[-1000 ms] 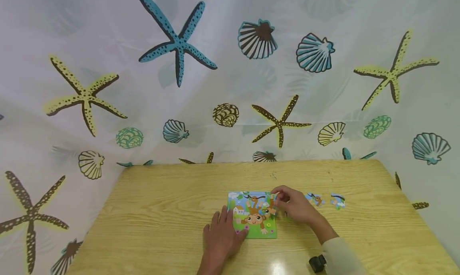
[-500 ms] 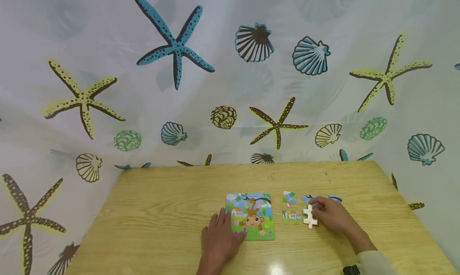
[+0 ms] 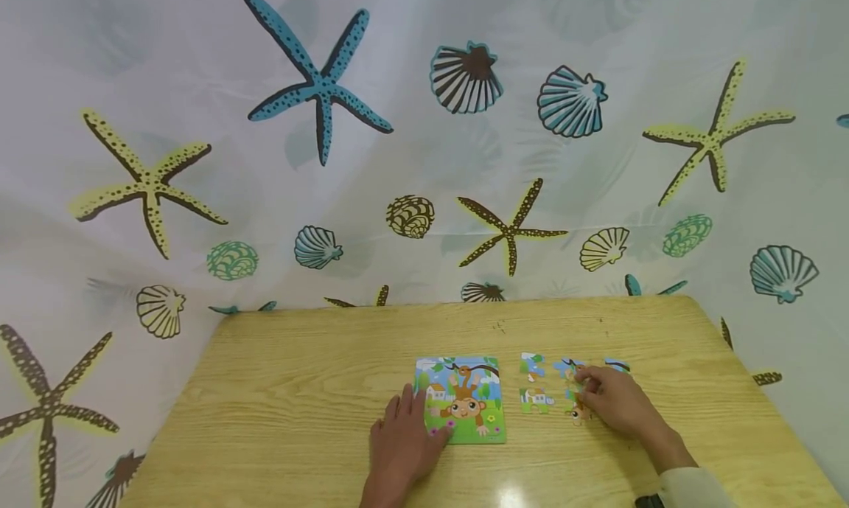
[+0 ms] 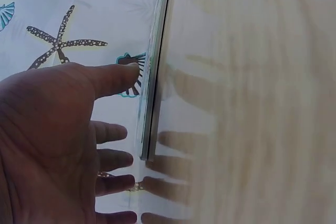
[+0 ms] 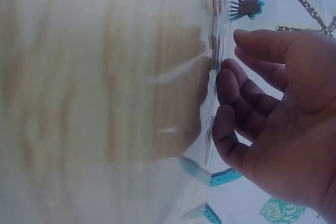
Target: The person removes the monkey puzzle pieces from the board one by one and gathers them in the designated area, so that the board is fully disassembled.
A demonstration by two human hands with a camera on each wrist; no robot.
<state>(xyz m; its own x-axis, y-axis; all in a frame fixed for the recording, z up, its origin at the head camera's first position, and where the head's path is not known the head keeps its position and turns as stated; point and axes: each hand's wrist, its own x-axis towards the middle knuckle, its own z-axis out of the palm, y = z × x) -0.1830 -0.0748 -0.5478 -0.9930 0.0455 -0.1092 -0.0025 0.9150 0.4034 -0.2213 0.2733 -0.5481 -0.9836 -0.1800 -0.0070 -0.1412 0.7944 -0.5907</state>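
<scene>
Left hand (image 3: 404,445) lies palm down, flat, fingers straight and slightly spread, pointing away from the body; thumb out toward the right. Left wrist view confirms it: fingers (image 4: 113,156) extended, nothing gripped. Right hand (image 3: 617,401) sits well apart to the right, forearm angled in from the lower right, pale sleeve at the wrist. Its fingers (image 5: 233,90) are loosely curved, tips down, palm open, no pinch visible.
</scene>
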